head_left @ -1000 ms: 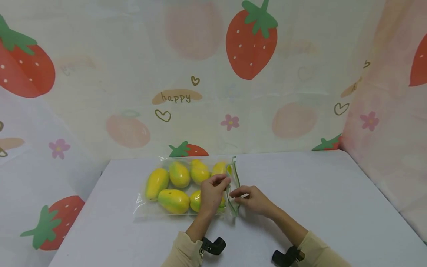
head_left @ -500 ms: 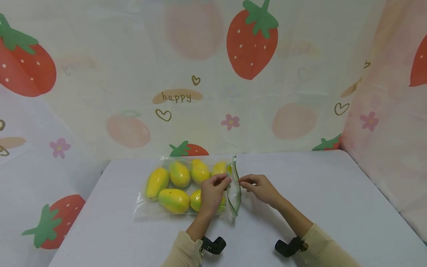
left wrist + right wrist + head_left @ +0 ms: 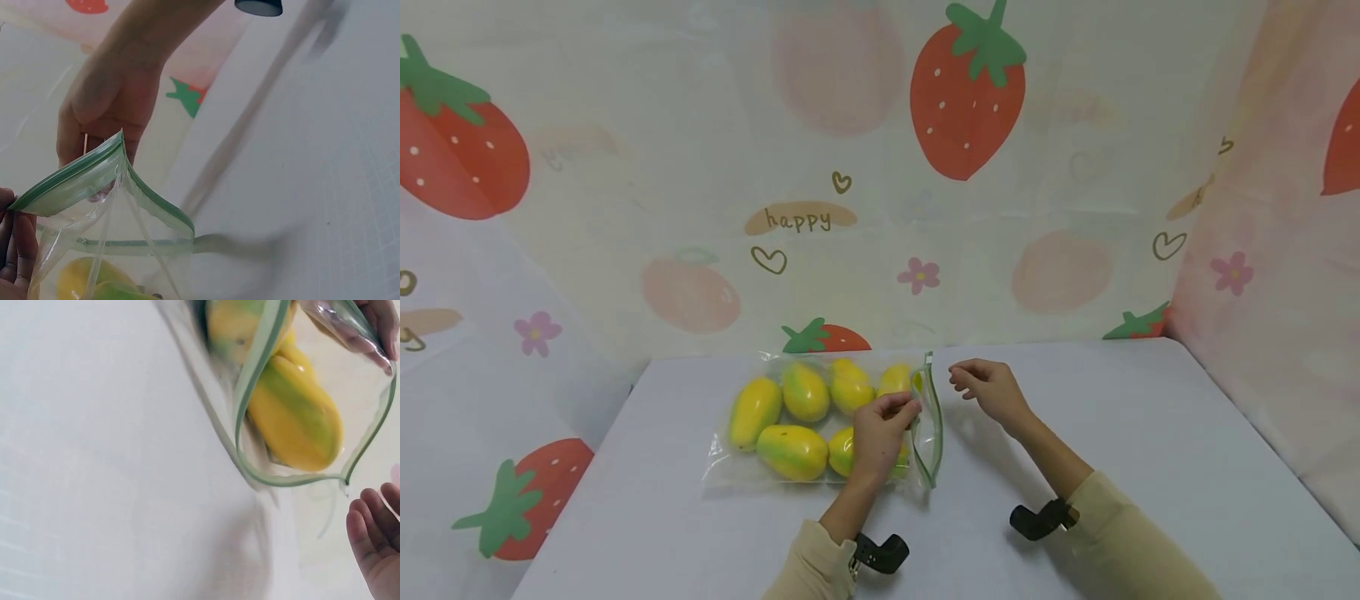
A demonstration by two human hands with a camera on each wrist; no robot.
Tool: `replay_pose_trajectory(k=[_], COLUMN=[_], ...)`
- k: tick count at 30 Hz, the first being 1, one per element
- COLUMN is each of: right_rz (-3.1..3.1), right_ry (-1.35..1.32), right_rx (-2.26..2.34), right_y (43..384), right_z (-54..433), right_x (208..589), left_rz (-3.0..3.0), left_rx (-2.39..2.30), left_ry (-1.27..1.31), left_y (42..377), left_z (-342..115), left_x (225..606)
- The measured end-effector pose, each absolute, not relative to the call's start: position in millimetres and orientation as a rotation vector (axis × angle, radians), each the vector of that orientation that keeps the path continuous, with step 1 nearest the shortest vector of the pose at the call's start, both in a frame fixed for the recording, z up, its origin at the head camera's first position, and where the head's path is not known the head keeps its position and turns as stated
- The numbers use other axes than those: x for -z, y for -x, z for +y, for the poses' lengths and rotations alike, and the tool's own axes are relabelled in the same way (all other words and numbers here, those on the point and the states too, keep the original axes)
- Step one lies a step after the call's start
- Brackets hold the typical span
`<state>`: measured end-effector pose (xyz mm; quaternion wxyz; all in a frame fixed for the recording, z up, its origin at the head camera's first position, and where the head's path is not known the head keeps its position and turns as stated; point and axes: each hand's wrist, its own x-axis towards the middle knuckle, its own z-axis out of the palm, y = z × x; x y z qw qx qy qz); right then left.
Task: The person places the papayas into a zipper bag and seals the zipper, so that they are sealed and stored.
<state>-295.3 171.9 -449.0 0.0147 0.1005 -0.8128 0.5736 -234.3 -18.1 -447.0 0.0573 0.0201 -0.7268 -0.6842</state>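
Observation:
A clear zip bag [image 3: 718, 468] with a green-edged mouth lies on the table, its mouth facing right. Several yellow-green mangoes [image 3: 793, 452] are inside it. My left hand [image 3: 874, 437] pinches the bag's upper lip with thumb and fingers. Seen from the right wrist, the green zip strip [image 3: 242, 403] gapes wide, with a mango [image 3: 297, 415] behind it. My right hand [image 3: 992, 389] hovers off the far end of the mouth, fingers loosely bent, holding nothing. In the left wrist view, the right hand [image 3: 112, 103] is partly behind the bag's raised lip.
The white table [image 3: 1112, 433] extends to the right and in front of the bag. A strawberry-print cloth [image 3: 970, 208] hangs behind it and along both sides. Black wrist cameras [image 3: 883, 553] sit on both forearms.
My right hand has let go of the bag's mouth and moved away from me along it, ending apart from it. The mouth gapes wider. My left hand keeps its place on the lip.

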Motion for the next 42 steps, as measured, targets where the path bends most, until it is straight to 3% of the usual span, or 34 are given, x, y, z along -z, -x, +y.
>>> replay_pose_trajectory(k=[24,42], right_rz=[-2.701,-2.688], right_ry=[0.095,0.173], right_rx=[-1.909,-2.026], right_y=[341,351], right_z=[141,139], right_x=[452,446], left_rz=[-2.226,-2.235], left_rx=[2.032,1.943], left_ry=[-0.047,0.018], left_y=[236,233], left_z=[-16,-10], left_x=[450,452])
